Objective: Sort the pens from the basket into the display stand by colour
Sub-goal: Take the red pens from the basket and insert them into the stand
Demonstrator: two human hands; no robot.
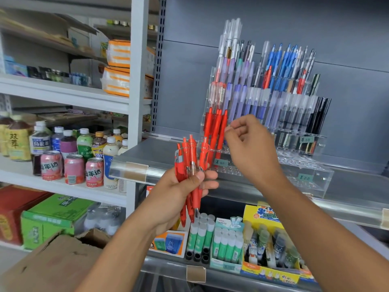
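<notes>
the left hand (179,190) grips a bunch of red pens (190,165), just below and in front of the stand (315,171). the right hand (250,144) is by the stand's red row (216,127), fingers curled; i cannot tell if it holds anything. take one pen at a time and push it straight down beside the reds.

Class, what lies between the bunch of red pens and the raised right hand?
Head view: a bare gap between bunch of red pens and right hand; clear acrylic display stand behind.
</notes>
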